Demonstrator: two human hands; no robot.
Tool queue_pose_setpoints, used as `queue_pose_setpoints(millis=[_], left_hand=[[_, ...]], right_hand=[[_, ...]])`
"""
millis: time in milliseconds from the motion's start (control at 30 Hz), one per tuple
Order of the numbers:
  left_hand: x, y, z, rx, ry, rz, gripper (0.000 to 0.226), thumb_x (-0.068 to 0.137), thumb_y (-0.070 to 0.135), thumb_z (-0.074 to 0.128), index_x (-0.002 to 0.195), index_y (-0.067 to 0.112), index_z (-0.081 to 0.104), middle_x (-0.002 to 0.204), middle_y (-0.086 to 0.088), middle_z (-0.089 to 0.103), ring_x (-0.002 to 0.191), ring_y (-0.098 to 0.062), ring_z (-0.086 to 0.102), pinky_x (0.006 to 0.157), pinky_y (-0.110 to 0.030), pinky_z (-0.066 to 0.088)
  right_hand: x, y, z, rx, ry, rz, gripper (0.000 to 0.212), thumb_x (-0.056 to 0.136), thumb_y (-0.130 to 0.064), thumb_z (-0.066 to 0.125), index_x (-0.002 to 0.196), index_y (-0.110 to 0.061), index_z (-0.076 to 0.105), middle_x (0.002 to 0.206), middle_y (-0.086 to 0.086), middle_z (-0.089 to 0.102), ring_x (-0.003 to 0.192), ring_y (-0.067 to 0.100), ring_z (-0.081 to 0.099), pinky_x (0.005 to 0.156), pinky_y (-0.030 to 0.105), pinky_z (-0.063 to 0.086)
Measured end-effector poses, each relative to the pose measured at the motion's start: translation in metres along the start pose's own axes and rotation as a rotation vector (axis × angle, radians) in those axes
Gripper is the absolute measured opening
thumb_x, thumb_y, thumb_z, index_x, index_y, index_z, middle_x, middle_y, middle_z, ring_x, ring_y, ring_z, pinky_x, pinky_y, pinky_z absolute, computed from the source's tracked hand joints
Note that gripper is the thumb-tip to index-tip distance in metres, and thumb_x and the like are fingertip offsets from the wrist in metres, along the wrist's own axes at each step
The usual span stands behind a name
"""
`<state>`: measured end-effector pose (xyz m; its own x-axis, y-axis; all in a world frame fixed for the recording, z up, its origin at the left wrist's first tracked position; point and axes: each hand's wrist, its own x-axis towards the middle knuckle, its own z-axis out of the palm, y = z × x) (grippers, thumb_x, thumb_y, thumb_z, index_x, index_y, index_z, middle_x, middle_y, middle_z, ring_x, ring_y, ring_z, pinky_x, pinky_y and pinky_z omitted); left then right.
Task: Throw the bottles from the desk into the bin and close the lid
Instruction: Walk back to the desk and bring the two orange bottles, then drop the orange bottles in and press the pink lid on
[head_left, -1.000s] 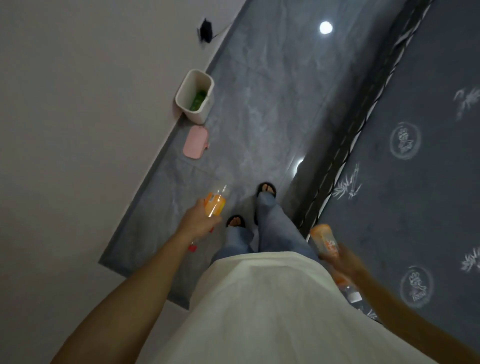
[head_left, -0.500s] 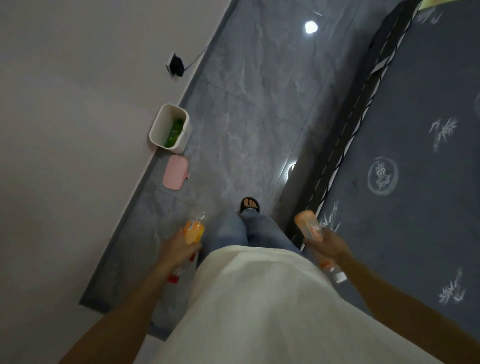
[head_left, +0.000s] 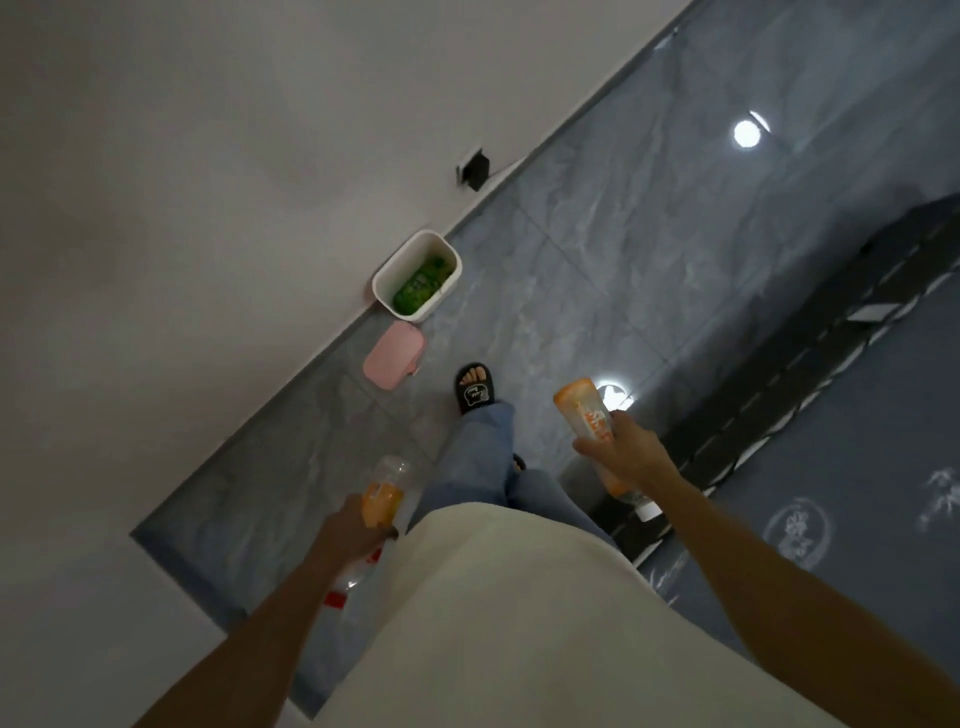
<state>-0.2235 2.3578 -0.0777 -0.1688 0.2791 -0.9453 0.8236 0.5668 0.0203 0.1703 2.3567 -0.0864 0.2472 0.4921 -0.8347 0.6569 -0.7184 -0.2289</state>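
Along the left runs a pale wall, meeting the grey marbled floor (head_left: 597, 249) in a diagonal line. Low on that wall sits a black plug (head_left: 475, 169) in a socket. Against the wall's foot stands the white bin (head_left: 383, 283), open at the top, with a green bottle (head_left: 418, 283) lying inside it. The pink lid (head_left: 394, 355) lies flat on the floor just beside the bin, on its near side, also close to the wall. Nearer the camera, the left hand (head_left: 353, 530) is wrapped around a bottle with an orange label (head_left: 383, 501), its clear end pointing away towards the bin and a red cap showing below the wrist; the fingers are closed around its middle. Between the arms hang a pale shirt and blue jeans, with one foot in a black slipper (head_left: 474, 387) stepping forward on the floor, near the lid. The right hand (head_left: 626, 452) grips a second orange bottle (head_left: 584, 410), its orange base raised and tilted forward and its white cap pointing back below the hand; the fingers are curled tightly about it. To the right, a dark patterned rug (head_left: 857, 467) with a striped border covers the floor.
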Motion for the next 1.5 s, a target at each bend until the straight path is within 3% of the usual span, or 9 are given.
queue_pose_setpoints(millis=[67, 200, 300, 400, 633, 833, 1067, 1233, 1500], left_hand=[[0.010, 0.018, -0.013, -0.036, 0.005, 0.006, 0.076, 0.080, 0.030, 0.081, 0.142, 0.008, 0.042, 0.129, -0.019, 0.062, 0.111, -0.033, 0.064, 0.092, -0.036, 0.053], [0.036, 0.066, -0.043, -0.125, 0.073, 0.051, 0.083, 0.081, 0.035, 0.079, 0.148, 0.011, 0.037, 0.131, -0.016, 0.060, 0.111, -0.032, 0.064, 0.090, -0.035, 0.051], [0.053, 0.099, -0.061, -0.240, 0.108, 0.088, 0.081, 0.079, 0.039, 0.079, 0.145, 0.014, 0.040, 0.121, -0.009, 0.061, 0.102, -0.027, 0.063, 0.081, -0.033, 0.046], [0.070, 0.127, -0.073, -0.293, 0.150, 0.098, 0.084, 0.076, 0.043, 0.081, 0.144, 0.017, 0.040, 0.130, -0.011, 0.058, 0.114, -0.030, 0.060, 0.084, -0.033, 0.041], [0.084, 0.166, -0.063, -0.494, 0.214, 0.067, 0.079, 0.072, 0.046, 0.079, 0.138, 0.022, 0.042, 0.114, -0.006, 0.063, 0.090, -0.022, 0.059, 0.072, -0.033, 0.042], [0.096, 0.174, -0.015, -0.681, 0.168, -0.008, 0.076, 0.074, 0.047, 0.080, 0.135, 0.025, 0.040, 0.097, 0.005, 0.063, 0.078, -0.009, 0.065, 0.057, -0.023, 0.044], [0.156, 0.190, 0.006, -0.854, 0.201, -0.088, 0.076, 0.073, 0.045, 0.080, 0.135, 0.022, 0.042, 0.091, 0.005, 0.063, 0.075, -0.012, 0.067, 0.058, -0.026, 0.047], [0.248, 0.208, -0.005, -0.961, 0.313, -0.073, 0.068, 0.068, 0.048, 0.072, 0.127, 0.027, 0.047, 0.096, 0.004, 0.065, 0.075, -0.006, 0.061, 0.054, -0.023, 0.039], [0.417, 0.213, -0.002, -1.177, 0.444, 0.055, 0.050, 0.074, 0.041, 0.073, 0.117, 0.038, 0.047, 0.081, 0.007, 0.069, 0.064, -0.007, 0.071, 0.045, -0.017, 0.051]], right_hand=[[0.012, -0.010, -0.013, -0.039, -0.027, 0.012, 0.072, 0.081, -0.063, 0.067, 0.132, -0.018, 0.044, 0.118, 0.007, 0.061, 0.098, 0.025, 0.062, 0.085, 0.038, 0.048], [0.027, -0.012, -0.038, -0.082, -0.003, 0.056, 0.072, 0.075, -0.067, 0.063, 0.130, -0.023, 0.047, 0.102, -0.002, 0.064, 0.084, 0.017, 0.058, 0.075, 0.033, 0.047], [0.037, -0.011, -0.060, -0.172, -0.013, 0.070, 0.074, 0.075, -0.067, 0.062, 0.133, -0.024, 0.047, 0.096, -0.006, 0.059, 0.084, 0.016, 0.058, 0.076, 0.033, 0.048], [0.052, -0.010, -0.085, -0.241, -0.030, 0.083, 0.073, 0.076, -0.067, 0.063, 0.131, -0.022, 0.048, 0.092, -0.005, 0.060, 0.082, 0.018, 0.059, 0.074, 0.034, 0.048], [0.124, -0.042, -0.158, -0.405, -0.130, 0.022, 0.070, 0.080, -0.058, 0.068, 0.132, -0.017, 0.048, 0.112, 0.006, 0.065, 0.100, 0.026, 0.064, 0.085, 0.038, 0.051], [0.199, -0.125, -0.179, -0.549, -0.144, -0.171, 0.069, 0.076, -0.058, 0.075, 0.127, -0.019, 0.048, 0.100, 0.001, 0.060, 0.076, 0.013, 0.059, 0.072, 0.031, 0.046], [0.267, -0.239, -0.130, -0.624, -0.220, -0.449, 0.061, 0.073, -0.056, 0.074, 0.115, -0.028, 0.040, 0.093, -0.006, 0.065, 0.071, 0.014, 0.069, 0.055, 0.031, 0.055], [0.341, -0.300, -0.051, -0.802, -0.201, -0.674, 0.059, 0.073, -0.057, 0.071, 0.112, -0.024, 0.043, 0.098, -0.002, 0.063, 0.073, 0.014, 0.065, 0.056, 0.029, 0.051], [0.487, -0.334, 0.094, -1.021, -0.098, -0.915, 0.059, 0.079, -0.050, 0.066, 0.127, -0.023, 0.048, 0.122, 0.003, 0.059, 0.101, 0.028, 0.064, 0.070, 0.035, 0.050]])
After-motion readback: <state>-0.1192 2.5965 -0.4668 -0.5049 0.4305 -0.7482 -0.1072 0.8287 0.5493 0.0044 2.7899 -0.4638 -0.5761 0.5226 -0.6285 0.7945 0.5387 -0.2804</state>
